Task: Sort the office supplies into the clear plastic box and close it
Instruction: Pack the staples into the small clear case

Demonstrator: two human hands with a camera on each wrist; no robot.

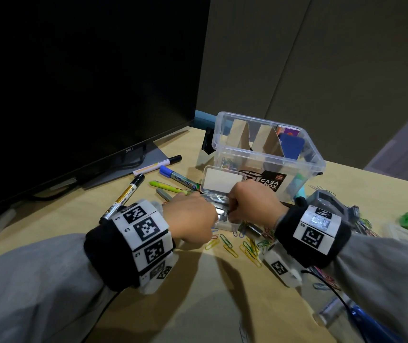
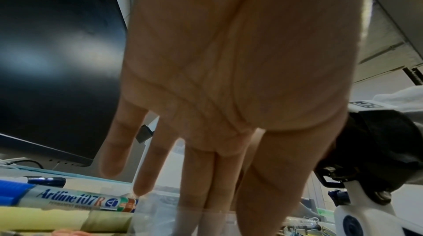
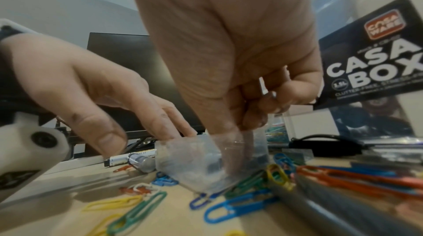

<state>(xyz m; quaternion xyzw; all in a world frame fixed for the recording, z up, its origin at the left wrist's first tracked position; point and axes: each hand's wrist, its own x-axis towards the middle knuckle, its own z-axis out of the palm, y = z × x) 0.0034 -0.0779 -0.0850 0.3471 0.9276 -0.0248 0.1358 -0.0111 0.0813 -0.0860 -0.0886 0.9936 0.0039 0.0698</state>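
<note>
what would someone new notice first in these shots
Both hands meet at desk centre over a small clear hinged case: left hand steadying it, right hand reaching in. Behind stands the clear plastic box with cardboard dividers. Coloured paper clips litter the wooden desk in front.

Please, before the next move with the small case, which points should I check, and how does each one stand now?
1. Small clear case lid open: ok.
2. Left hand rests on the case, steadying it: ok.
3. Right hand pinches the case wall: ok; anything else held: cannot tell.
4. Clear plastic box open: ok.
5. Paper clips off the desk: not ok.
6. Markers packed: not ok.
</note>
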